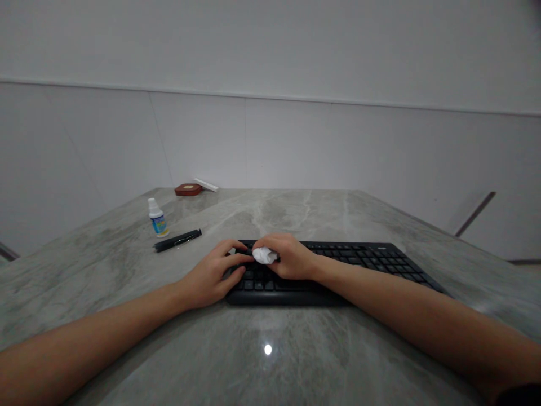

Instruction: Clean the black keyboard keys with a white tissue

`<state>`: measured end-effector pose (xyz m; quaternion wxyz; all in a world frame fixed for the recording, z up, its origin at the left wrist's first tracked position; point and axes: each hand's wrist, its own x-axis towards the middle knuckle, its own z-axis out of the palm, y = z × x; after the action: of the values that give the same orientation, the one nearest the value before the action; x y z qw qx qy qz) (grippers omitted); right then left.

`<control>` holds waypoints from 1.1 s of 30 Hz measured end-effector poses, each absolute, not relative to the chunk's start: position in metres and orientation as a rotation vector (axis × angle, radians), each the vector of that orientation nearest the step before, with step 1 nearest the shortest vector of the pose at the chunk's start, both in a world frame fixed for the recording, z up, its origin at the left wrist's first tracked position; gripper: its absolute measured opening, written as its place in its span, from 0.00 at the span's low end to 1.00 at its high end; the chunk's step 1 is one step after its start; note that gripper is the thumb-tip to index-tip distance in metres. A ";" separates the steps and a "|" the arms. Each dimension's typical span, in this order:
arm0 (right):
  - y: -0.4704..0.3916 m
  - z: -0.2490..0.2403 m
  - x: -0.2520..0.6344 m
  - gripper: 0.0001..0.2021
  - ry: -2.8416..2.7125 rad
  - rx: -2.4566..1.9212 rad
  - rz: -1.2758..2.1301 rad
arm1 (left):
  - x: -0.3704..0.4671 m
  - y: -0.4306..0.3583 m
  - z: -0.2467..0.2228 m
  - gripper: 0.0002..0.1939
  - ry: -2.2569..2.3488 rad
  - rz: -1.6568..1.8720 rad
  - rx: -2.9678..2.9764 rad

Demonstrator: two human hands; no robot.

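A black computer keyboard (333,254) lies flat on the table in front of me. On its left end rests my left hand (215,273), fingers spread over the keys and holding nothing. My right hand (293,258) is closed around a crumpled white tissue (265,256), held low over the keys at the left part of the keyboard. The tissue is close to the fingertips of my left hand. My right hand and forearm hide part of the keyboard's middle and front.
Left of the keyboard stand a small white spray bottle (158,219) with a blue label and, lying before it, a black brush-like tool (177,241). At the table's far edge are a reddish-brown case (188,189) and a flat white object (206,184). A white wall (287,141) rises behind.
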<state>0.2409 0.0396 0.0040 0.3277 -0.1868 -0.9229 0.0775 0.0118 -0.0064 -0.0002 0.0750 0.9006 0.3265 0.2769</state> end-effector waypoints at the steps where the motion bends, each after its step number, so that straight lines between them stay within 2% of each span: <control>1: 0.039 0.004 0.241 0.16 -2.411 -0.494 0.200 | 0.012 -0.006 0.000 0.16 0.980 0.829 2.701; 23: 0.040 0.004 0.241 0.15 -2.396 -0.568 0.150 | 0.011 -0.005 -0.002 0.16 0.987 0.847 2.715; 33: 0.039 0.007 0.243 0.19 -2.418 -0.440 0.193 | 0.011 -0.007 0.000 0.16 0.989 0.833 2.718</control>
<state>0.2427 0.0387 0.0067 0.3317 -0.1684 -0.9253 0.0738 0.0114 -0.0067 0.0004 0.0657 0.9011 0.3278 0.2762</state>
